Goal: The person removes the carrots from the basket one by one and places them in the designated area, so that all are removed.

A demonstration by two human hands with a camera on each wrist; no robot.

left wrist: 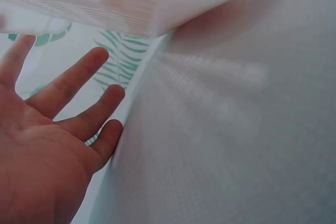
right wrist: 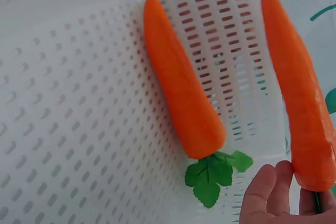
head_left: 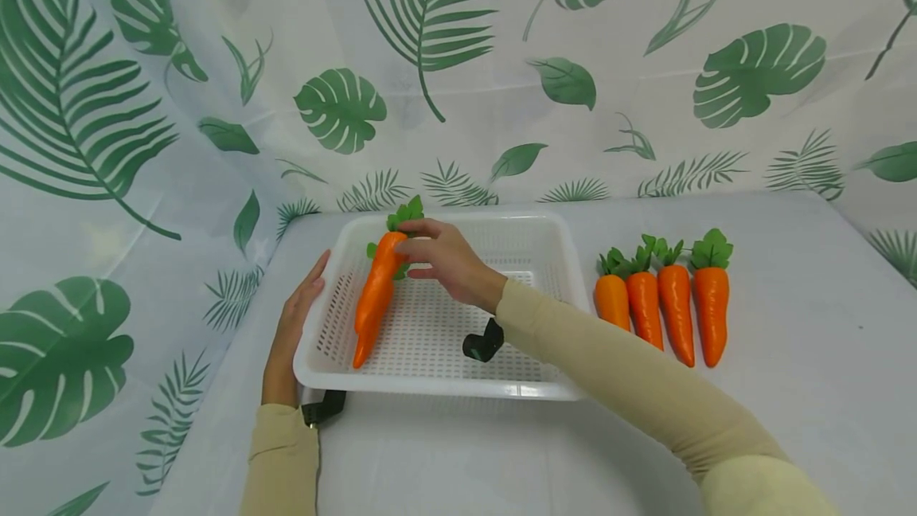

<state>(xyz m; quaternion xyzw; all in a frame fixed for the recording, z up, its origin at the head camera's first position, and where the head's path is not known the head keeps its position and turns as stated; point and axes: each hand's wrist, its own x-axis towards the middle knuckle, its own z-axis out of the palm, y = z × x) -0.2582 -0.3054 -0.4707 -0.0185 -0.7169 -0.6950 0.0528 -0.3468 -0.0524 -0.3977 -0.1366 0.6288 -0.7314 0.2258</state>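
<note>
A white perforated plastic basket (head_left: 430, 387) stands on the table. One orange carrot (right wrist: 181, 82) with green leaves lies inside it along the left wall. My right hand (head_left: 447, 261) pinches a second carrot (right wrist: 302, 98) by its leafy top end, above the first one; in the head view the two carrots overlap. At the basket's left side, my left hand (head_left: 294, 333) rests against the outer wall and rim. The left wrist view shows its fingers (left wrist: 68, 85) extended and spread beside the basket's pale underside.
Several more carrots (head_left: 675, 313) with leafy tops lie in a row on the table, right of the basket. The white table (head_left: 788, 388) meets a leaf-printed curtain (head_left: 609, 118) at the back and left. Black wrist cameras (head_left: 483, 341) sit on both wrists.
</note>
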